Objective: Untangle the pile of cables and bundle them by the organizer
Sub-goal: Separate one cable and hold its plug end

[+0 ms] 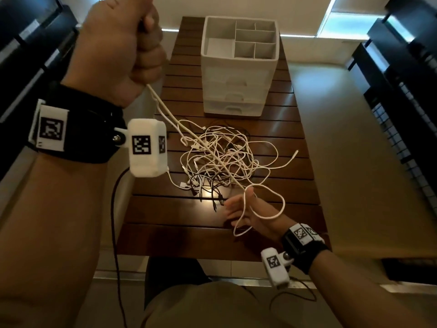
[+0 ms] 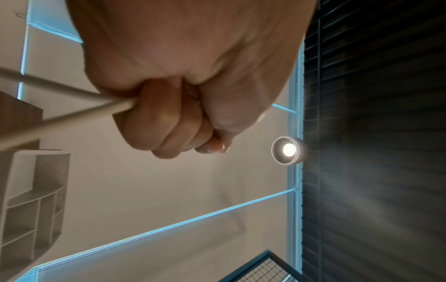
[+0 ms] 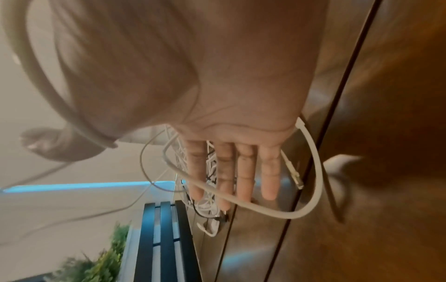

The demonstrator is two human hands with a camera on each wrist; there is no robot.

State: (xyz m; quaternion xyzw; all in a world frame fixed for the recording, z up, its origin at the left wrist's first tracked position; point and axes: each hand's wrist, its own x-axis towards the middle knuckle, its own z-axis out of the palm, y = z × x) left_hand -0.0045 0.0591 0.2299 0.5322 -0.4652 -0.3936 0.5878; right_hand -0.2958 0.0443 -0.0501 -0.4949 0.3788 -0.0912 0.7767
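White cable [image 1: 208,150] gripped in left hand [image 1: 118,48] fist; right hand [image 1: 250,211] fingers [image 3: 243,171] straight, loop draped over.

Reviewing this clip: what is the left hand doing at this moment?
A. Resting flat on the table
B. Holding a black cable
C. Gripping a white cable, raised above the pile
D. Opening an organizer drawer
C: the left hand is fisted round a white cable that runs taut down into the pile.

no readable text, only coded wrist markers [image 1: 141,144]
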